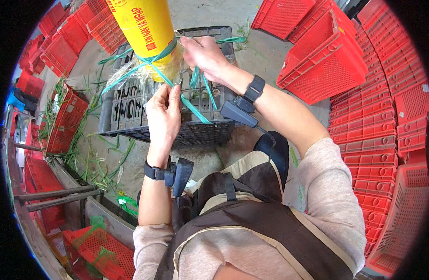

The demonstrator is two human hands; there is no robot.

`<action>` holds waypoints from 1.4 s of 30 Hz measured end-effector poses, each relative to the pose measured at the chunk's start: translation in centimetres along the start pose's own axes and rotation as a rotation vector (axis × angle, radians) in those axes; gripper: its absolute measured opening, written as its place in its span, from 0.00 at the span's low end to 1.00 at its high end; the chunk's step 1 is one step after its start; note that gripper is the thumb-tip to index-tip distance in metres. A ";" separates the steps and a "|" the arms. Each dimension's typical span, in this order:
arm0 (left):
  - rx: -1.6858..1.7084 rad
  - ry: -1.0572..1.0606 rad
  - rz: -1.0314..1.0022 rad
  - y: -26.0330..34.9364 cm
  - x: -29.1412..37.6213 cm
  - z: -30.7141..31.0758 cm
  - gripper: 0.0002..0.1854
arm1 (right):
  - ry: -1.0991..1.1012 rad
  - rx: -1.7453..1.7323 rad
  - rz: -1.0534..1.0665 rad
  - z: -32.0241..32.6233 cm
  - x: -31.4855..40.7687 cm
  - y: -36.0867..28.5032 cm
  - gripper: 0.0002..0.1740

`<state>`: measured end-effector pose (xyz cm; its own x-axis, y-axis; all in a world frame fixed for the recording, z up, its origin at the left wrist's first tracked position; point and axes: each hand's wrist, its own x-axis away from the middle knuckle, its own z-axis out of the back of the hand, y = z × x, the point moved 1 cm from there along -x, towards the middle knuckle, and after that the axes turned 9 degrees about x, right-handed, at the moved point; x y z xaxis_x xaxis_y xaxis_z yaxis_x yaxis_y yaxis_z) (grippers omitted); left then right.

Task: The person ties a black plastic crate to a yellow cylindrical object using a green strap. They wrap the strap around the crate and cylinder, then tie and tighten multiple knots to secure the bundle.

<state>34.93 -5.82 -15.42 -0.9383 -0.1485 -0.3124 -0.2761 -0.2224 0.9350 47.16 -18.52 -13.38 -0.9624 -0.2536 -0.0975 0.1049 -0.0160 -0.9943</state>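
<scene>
A yellow roll of wrap (146, 29) with printed writing stands upright on an upturned black plastic crate (197, 126), loose clear film bunched round its lower end. Green plastic tape (162, 54) circles the roll and crosses at its near side, with tails spreading over the crate. My left hand (164, 113) pinches one tape strand between thumb and fingers, just below the crossing. Curled at the roll's right side is my right hand (205, 57), closed around part of the green tape, with strands hanging under it. Its fingertips are partly hidden.
Nested red plastic crates (366, 150) rise in stacks on the right, and several more stand at the upper left. A red crate with green stalks (68, 120) leans at the left near a metal frame (57, 194). Cut stalks (99, 168) litter the concrete floor.
</scene>
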 end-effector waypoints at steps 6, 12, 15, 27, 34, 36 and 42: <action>-0.036 -0.015 0.019 -1.0 -0.2 -0.1 0.19 | 0.097 -0.092 0.032 0.2 -1.0 1.1 0.23; -0.211 0.060 -0.049 -0.3 0.0 -0.7 0.15 | 0.021 -0.114 0.083 -0.7 2.7 -4.3 0.25; -0.116 0.099 -0.141 0.1 0.4 -0.9 0.16 | -0.232 0.408 0.620 -1.5 10.7 -5.7 0.17; 0.052 0.101 -0.015 0.7 0.9 -0.4 0.14 | -0.440 0.706 0.861 -1.5 21.5 3.3 0.14; -0.081 -0.129 -0.170 1.0 6.8 0.4 0.14 | -0.461 0.438 0.797 -0.9 21.5 3.3 0.13; -0.059 -0.214 -0.272 0.1 7.6 0.2 0.18 | -0.451 0.348 0.762 -0.9 21.6 2.8 0.12; -0.047 -0.125 -0.538 -2.2 8.4 -2.1 0.25 | -0.455 0.261 0.650 -1.0 22.1 0.7 0.12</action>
<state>28.13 -8.57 -20.45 -0.6855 0.1132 -0.7192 -0.7168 -0.2781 0.6394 25.72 -23.18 -16.27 -0.5008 -0.6543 -0.5667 0.7131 0.0593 -0.6986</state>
